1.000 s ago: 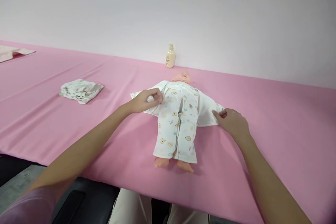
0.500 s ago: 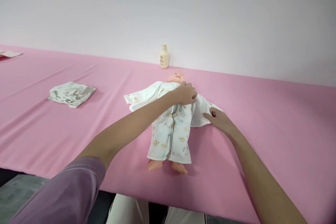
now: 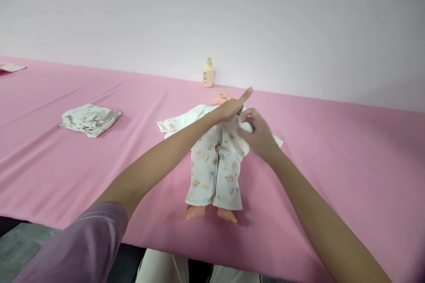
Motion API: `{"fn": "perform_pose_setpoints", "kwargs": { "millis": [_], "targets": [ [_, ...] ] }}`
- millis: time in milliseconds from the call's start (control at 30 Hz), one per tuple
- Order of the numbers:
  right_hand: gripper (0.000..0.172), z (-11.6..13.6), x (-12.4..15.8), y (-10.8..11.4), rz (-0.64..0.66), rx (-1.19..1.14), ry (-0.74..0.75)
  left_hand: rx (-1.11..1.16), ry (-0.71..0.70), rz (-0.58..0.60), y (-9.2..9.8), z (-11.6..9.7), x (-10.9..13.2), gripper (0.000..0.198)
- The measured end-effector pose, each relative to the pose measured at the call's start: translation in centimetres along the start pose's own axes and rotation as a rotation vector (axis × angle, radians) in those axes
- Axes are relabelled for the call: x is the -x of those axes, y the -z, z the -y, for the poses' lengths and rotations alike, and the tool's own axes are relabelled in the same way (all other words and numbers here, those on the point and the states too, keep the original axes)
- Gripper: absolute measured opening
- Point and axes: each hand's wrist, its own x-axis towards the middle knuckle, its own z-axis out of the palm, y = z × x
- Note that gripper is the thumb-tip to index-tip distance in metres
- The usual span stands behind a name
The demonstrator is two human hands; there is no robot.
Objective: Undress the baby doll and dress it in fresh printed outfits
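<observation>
A baby doll (image 3: 222, 97) lies on its back, feet towards me, in patterned white trousers (image 3: 217, 177). A white baby shirt (image 3: 187, 119) with small animal prints is spread around its upper body, both sleeves out to the sides. My left hand (image 3: 230, 108) is over the doll's chest and shoulder. One of its digits is stretched up to the right; the other fingers are partly hidden. Just right of it, my right hand (image 3: 258, 135) has curled fingers pinching the shirt's right front panel, lifted over the doll's side.
A cream pump bottle (image 3: 208, 74) stands beyond the doll's head, by the white wall (image 3: 133, 22). Folded patterned cloth (image 3: 90, 120) lies to the left on the pink table cover (image 3: 142, 93). Part of a pale pink item (image 3: 11, 67) shows at the far left edge.
My right hand has moved up and left, bringing the shirt's right panel in towards the doll's body. My left hand has shifted slightly up and turned, its digit now stretched out.
</observation>
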Motion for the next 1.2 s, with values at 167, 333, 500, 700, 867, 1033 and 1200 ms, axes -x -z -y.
{"fn": "perform_pose_setpoints", "kwargs": {
  "millis": [167, 333, 500, 700, 867, 1033, 1200],
  "targets": [
    [0.049, -0.4, 0.7, -5.3, 0.322, 0.297, 0.184, -0.073, 0.111, 0.061, 2.6, -0.1, 0.2, 0.057],
    [0.041, -1.8, 2.2, -3.4, 0.18, 0.19, 0.156, -0.11, -0.113, 0.105, 2.9, 1.8, 1.0, 0.028],
    [0.024, -2.8, 3.2, -0.2, -0.026, 0.106, 0.15, -0.144, -0.087, 0.102, 2.2, 1.7, 0.1, 0.034],
    [0.03, -3.4, 4.7, -0.9, 0.117, 0.149, 0.201, -0.29, 0.236, 0.083, 0.5, -1.5, -2.2, 0.069],
    [0.037, -2.6, 4.8, -2.4, 0.262, 0.29, 0.237, -0.632, 0.23, 0.133, -1.6, -3.4, -3.3, 0.089],
    [0.043, -2.0, 4.4, -2.7, 0.299, 0.375, 0.322, -0.724, 0.173, 0.157, -2.5, -3.8, -3.4, 0.113],
    [0.045, -2.0, 4.5, -2.6, 0.29, 0.402, 0.304, -0.692, 0.104, 0.071, -1.3, -4.0, -2.6, 0.049]
  ]
}}
